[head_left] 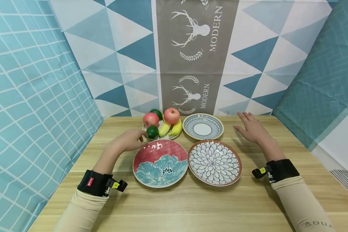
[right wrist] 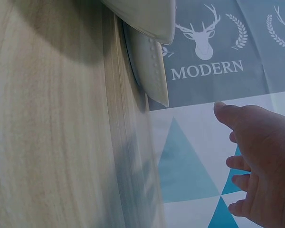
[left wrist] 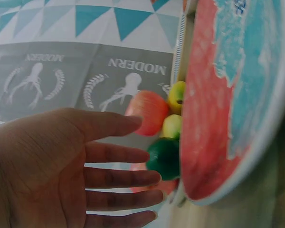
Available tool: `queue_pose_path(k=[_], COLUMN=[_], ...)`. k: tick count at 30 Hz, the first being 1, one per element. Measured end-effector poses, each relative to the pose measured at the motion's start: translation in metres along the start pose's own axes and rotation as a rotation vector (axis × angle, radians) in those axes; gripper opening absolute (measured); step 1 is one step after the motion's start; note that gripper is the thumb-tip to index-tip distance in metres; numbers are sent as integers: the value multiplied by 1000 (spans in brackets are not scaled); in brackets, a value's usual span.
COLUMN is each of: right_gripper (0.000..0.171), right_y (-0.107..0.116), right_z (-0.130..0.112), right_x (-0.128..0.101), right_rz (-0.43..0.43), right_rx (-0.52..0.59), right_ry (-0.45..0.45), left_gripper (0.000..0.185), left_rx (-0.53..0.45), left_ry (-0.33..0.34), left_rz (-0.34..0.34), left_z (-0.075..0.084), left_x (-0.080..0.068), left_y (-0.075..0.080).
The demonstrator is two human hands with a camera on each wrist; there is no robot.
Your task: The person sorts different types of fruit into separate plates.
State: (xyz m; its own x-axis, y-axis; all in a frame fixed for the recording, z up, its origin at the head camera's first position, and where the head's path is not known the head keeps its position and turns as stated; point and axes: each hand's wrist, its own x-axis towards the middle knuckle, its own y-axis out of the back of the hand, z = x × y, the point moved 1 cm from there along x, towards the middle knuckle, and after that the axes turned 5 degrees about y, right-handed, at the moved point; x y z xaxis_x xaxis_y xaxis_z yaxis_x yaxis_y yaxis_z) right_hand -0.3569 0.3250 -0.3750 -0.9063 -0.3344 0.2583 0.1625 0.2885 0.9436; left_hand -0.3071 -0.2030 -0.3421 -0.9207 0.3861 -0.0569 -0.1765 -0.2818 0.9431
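My left hand (head_left: 132, 140) hovers beside the red plate with a blue flower (head_left: 159, 167), its fingers spread apart and holding nothing in the left wrist view. Just beyond its fingertips is a round green fruit (head_left: 152, 132). That fruit lies on a fruit plate (head_left: 171, 138) with a second green fruit (head_left: 156, 112), two red apples (head_left: 171, 115) and yellow bananas (head_left: 176, 127). To the right of the plates, my right hand (head_left: 251, 128) is held above the table with fingers extended and nothing in them. Nearest to it are the blue-striped plate (head_left: 203, 127) and the brown-rimmed petal plate (head_left: 215, 162).
The wooden table (head_left: 174, 209) meets a patterned cloth backdrop (head_left: 139, 80) at its back edge. A blue tiled-pattern cloth (head_left: 32, 96) stands on the left, a teal one (head_left: 322, 80) on the right. The two large plates sit side by side in front.
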Motion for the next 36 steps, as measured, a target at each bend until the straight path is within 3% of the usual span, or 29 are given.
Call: queue_pose_path(k=[7,15,20,28,36], right_gripper=[75,75,74,74,75], right_y=[2,1,0,-1,-3], right_z=[-2,-1,-2,-5,-7], right_x=[0,0,1,1,2], right_rz=[-19,-20,-13,-16,-28], right_rx=[-1,-2,-2,-4,-6], right_ry=[-7,-5,-6,-4,-3], left_gripper=[44,34,30,27,26], left_rx=[-14,-103,-162,-191,-237], left_ry=[41,114,110,57,75], left_rz=[-51,-129,-156,-144,-157], left_z=[-9,-18,-23,-35,-39], left_x=[5,9,12,17,20], left_y=[-10,-21,-27,-33,-35])
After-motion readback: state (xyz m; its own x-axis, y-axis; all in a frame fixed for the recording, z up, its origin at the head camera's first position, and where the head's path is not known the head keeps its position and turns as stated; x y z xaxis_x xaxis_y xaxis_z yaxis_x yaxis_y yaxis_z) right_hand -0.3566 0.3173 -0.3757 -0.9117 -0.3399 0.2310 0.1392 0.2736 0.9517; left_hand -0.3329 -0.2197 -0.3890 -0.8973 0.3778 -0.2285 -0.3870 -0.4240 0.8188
